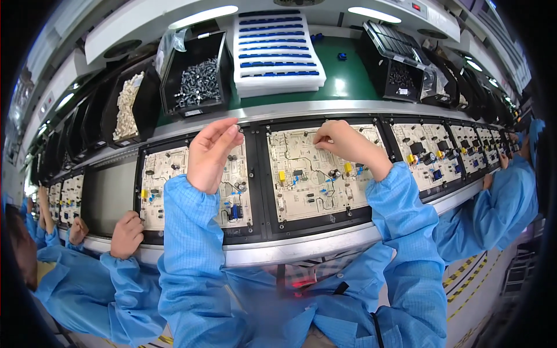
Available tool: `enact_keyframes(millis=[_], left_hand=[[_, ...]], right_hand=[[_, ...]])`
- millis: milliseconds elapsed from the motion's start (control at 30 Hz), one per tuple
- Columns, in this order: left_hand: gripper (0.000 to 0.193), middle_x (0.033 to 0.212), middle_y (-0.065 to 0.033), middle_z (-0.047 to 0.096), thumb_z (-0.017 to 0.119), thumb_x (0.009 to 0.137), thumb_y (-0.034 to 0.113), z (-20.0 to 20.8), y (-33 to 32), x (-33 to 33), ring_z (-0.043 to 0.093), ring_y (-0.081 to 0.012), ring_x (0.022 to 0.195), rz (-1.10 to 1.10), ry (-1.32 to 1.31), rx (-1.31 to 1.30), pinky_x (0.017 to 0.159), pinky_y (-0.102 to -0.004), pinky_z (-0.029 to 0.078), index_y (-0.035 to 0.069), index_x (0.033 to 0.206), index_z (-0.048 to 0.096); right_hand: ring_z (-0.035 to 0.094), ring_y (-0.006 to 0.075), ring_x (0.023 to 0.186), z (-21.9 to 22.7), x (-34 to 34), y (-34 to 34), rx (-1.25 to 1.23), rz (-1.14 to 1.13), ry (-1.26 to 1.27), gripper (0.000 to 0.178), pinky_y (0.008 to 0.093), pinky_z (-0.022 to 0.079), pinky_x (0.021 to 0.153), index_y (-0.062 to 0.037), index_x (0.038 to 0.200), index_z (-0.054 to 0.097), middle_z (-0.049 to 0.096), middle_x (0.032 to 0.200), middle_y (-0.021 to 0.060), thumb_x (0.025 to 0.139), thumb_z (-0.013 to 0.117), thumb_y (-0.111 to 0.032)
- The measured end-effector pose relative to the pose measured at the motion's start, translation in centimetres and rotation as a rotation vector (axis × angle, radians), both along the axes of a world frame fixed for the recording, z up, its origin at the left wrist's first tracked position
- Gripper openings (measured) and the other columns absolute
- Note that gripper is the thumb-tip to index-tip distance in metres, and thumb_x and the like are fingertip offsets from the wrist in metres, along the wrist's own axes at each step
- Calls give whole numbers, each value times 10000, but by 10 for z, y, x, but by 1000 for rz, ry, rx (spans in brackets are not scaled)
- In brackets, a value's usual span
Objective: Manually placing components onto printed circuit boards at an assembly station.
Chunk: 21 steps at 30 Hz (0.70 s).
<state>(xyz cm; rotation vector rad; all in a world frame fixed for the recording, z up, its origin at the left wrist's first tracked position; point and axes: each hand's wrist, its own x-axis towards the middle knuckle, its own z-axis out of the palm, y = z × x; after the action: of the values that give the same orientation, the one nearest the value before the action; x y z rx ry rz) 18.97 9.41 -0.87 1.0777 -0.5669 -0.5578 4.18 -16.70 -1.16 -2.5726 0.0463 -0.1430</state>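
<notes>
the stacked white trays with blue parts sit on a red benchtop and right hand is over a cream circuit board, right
No: the head view shows a green benchtop under the stacked white trays, not red. The right hand is over the cream circuit board.

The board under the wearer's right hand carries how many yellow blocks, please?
2: a yellow block near the left edge of the board, another right of its middle. The right hand may hide more.

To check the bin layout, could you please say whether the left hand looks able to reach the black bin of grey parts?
Probably yes: the left hand is raised near the bin of grey parts, and nothing visible blocks the way.
</notes>
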Motion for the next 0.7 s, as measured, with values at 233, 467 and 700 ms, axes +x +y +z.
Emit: enact_keyframes(millis=[233, 467, 700], left_hand=[[301, 1028, -79, 622, 577, 891, 44, 5, -15, -10, 607, -146, 919, -74, 0, 16, 861, -294, 492, -19, 1184, 556], [279, 974, -76, 632, 587, 884, 65, 16, 11, -23, 604, -136, 868, 15, -105, 96, 806, -273, 490, 2, 1155, 575], [244, 914, -78, 644, 587, 879, 36, 12, 10, -23, 622, -137, 820, -89, -154, 55, 778, -260, 506, -20, 1117, 577]], right_hand=[[624, 252, 695, -2, 3, -5, -38, -78, -7, 137, 322, 495, 654, 16, 834, 658, 639, 765, 143, 766, 685, -100], [588, 300, 730, -10, 12, 19, -174, 4, -74, 116, 379, 473, 677, -16, 761, 664, 616, 723, 153, 726, 685, -125], [578, 337, 833, -16, 0, 38, -244, -58, -42, 113, 420, 478, 738, -29, 755, 650, 621, 780, 164, 745, 643, -141]])
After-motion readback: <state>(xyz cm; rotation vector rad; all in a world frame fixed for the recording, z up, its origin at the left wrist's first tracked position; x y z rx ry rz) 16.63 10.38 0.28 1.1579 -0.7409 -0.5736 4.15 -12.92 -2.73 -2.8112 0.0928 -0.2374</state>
